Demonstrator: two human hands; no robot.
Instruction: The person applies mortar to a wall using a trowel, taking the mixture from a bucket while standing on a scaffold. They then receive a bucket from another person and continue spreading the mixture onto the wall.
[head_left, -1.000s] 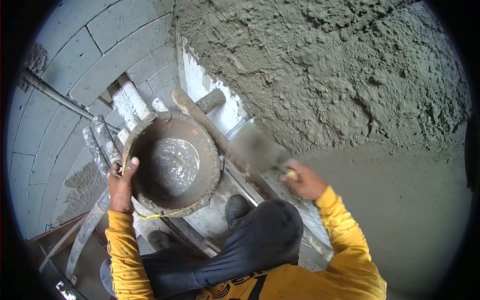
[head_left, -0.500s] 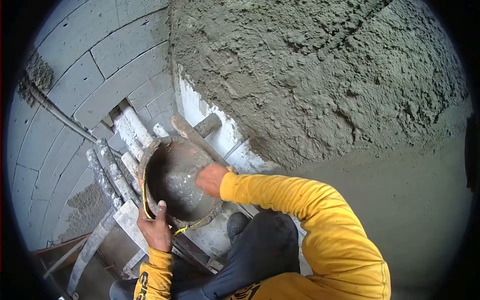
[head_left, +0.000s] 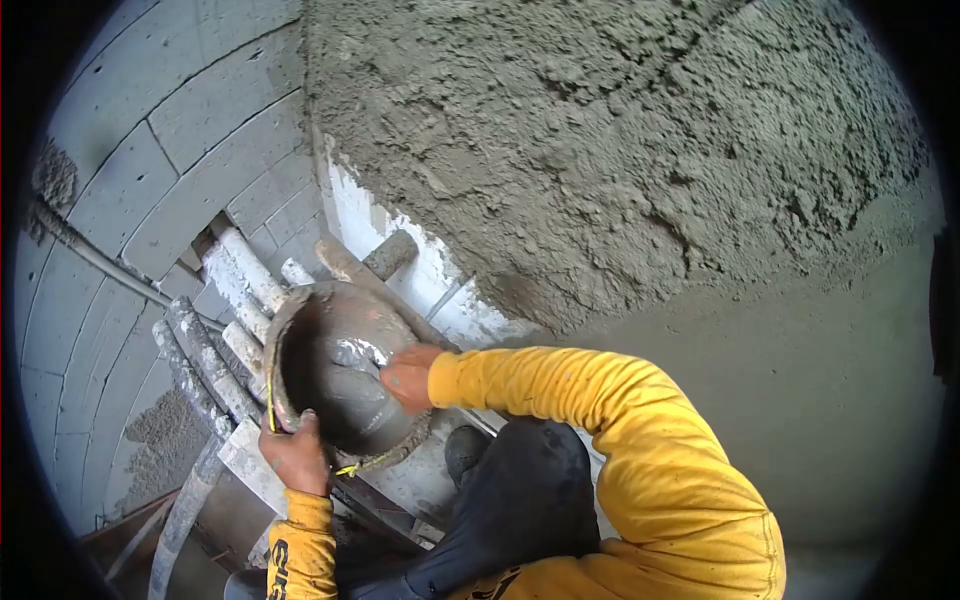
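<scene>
A round, mortar-crusted bucket [head_left: 290, 345] is tilted so its mouth faces me, with wet grey mortar [head_left: 365, 405] inside. My left hand [head_left: 298, 456] grips its lower left rim, close to a yellow cord [head_left: 347, 470]. Over the right side of the mouth is my right hand [head_left: 408, 378], its fingers closed and reaching inside. Whatever it holds is too hidden to make out.
Rough wet plaster [head_left: 560, 150] covers the wall at the upper right, with a smoother band below. Grey blocks [head_left: 125, 195] form the left wall. Mortar-caked pipes [head_left: 205, 350] stand left of the bucket. My bent knee [head_left: 540, 480] is below right.
The view has shifted, so bucket and walls appear further left. The bucket's opening has turned slightly, and my right hand has moved within it, leaving a fold in the mortar.
</scene>
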